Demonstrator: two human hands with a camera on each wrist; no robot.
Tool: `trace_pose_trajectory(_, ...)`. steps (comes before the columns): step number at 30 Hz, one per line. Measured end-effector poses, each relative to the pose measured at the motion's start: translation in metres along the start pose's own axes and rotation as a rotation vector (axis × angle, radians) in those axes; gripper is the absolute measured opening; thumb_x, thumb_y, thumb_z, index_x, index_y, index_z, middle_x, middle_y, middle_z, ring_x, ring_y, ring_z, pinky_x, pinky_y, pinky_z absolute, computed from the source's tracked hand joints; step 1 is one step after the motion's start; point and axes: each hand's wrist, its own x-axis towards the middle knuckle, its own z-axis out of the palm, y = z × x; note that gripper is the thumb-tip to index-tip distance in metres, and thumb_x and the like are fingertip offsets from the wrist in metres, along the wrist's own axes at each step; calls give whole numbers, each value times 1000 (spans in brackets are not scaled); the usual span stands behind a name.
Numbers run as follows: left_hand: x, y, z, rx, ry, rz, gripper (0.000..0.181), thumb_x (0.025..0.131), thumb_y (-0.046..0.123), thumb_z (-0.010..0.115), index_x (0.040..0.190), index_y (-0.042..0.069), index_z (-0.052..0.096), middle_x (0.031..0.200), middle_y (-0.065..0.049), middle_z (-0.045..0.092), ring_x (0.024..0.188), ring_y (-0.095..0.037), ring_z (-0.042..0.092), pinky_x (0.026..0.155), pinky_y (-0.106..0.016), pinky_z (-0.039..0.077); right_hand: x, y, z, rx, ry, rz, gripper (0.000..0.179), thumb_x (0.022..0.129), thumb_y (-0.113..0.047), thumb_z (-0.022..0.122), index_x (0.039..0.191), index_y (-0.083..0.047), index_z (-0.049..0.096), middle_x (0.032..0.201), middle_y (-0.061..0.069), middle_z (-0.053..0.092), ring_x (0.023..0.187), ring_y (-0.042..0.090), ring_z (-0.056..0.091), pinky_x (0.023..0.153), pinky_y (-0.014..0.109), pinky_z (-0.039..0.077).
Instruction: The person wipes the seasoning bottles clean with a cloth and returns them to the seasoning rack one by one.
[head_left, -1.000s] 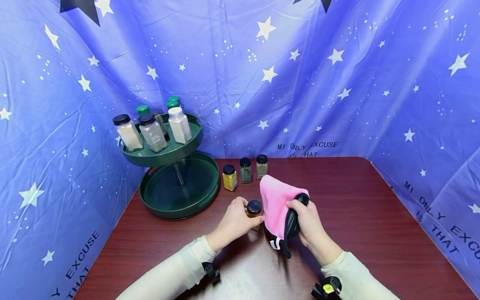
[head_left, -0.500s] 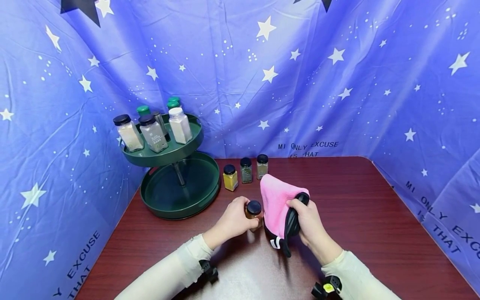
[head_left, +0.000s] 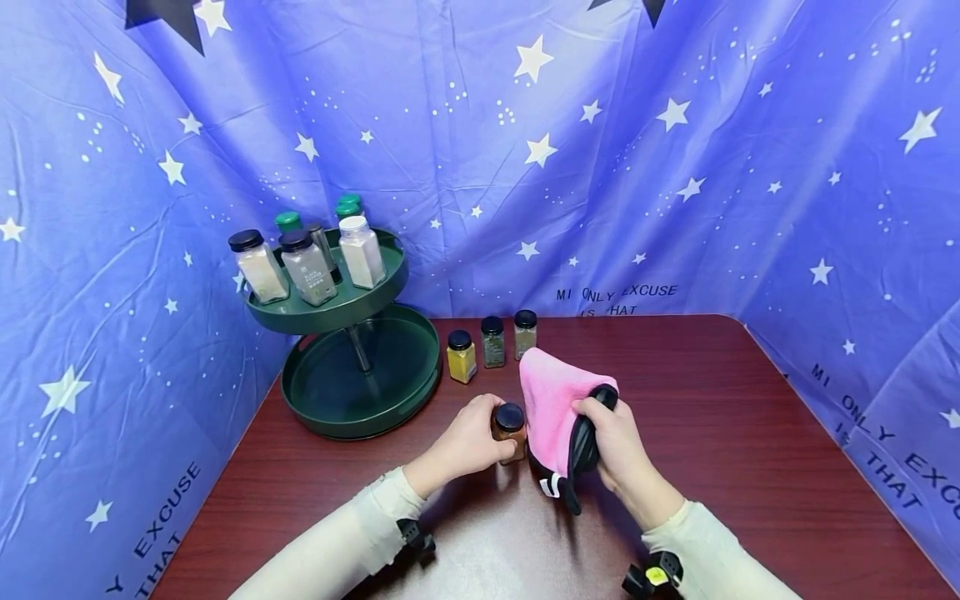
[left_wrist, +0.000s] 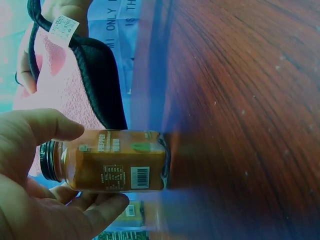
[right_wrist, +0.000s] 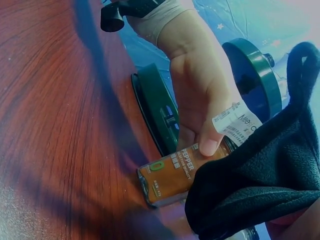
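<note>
My left hand (head_left: 463, 437) grips a small square spice jar (head_left: 509, 432) with a black lid and brown-orange powder. Its label (left_wrist: 109, 142) reads "PEPPER" in the left wrist view. The thumb lies on one side of the jar and the fingers go round the other, with the jar's base near the tabletop. To the right, my right hand (head_left: 618, 450) pinches a folded cloth (head_left: 551, 404), pink on one face and black along the edging, with a white tag (head_left: 551, 486). The cloth hangs right beside the jar, and part of the right hand is behind it in the right wrist view.
A two-tier green turntable rack (head_left: 360, 423) stands at the left; several seasoning bottles (head_left: 309, 271) are on its upper tier. Behind the hands stand a yellow-filled jar (head_left: 461, 358), a jar of green herbs (head_left: 492, 343) and another jar (head_left: 526, 332). A starry curtain (head_left: 480, 150) surrounds the table (head_left: 697, 392).
My left hand has shifted slightly left, and the pepper jar has turned a little in it, so more of its body shows. The right hand and cloth stay nearly still.
</note>
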Motion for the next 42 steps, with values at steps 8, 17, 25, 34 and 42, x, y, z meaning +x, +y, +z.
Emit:
trace_pose_trajectory(8, 1, -1, 5, -7, 34, -5, 42, 77, 25, 83, 109, 8, 61, 103, -3, 64, 98, -18, 63, 91, -36, 53, -1, -1, 3, -12, 1, 7, 6, 91, 0, 56, 90, -5, 59, 71, -2, 63, 64, 11, 64, 61, 28, 56)
trace_pose_trajectory(17, 3, 3, 3, 0, 48, 5, 38, 74, 22, 84, 103, 10, 63, 98, -1, 65, 95, -18, 63, 87, -33, 53, -1, 6, 11, -28, -16, 10, 7, 90, -1, 58, 85, -7, 57, 70, -1, 62, 62, 11, 63, 60, 29, 56)
trace_pose_trajectory(25, 5, 1, 3, -7, 54, 15, 38, 71, 23, 85, 99, 11, 63, 94, 2, 65, 88, -14, 62, 80, -27, 52, -4, 13, 20, -90, -61, -17, 5, 90, 1, 58, 89, -3, 60, 74, 2, 64, 65, 12, 64, 63, 28, 56)
trace_pose_trajectory(34, 7, 3, 2, -14, 62, 46, 38, 68, 26, 88, 92, 11, 63, 89, 1, 64, 84, -14, 61, 74, -26, 52, 0, 31, 16, -148, -70, 12, 7, 89, -4, 61, 91, 2, 62, 75, 4, 67, 67, 14, 66, 65, 29, 57)
trace_pose_trajectory(42, 7, 2, 4, -23, 48, 26, 36, 68, 22, 88, 92, 12, 63, 87, 3, 63, 83, -13, 60, 75, -27, 52, 7, 47, 8, -169, -55, 121, 8, 89, -6, 59, 84, -2, 62, 70, 3, 67, 62, 14, 65, 61, 29, 55)
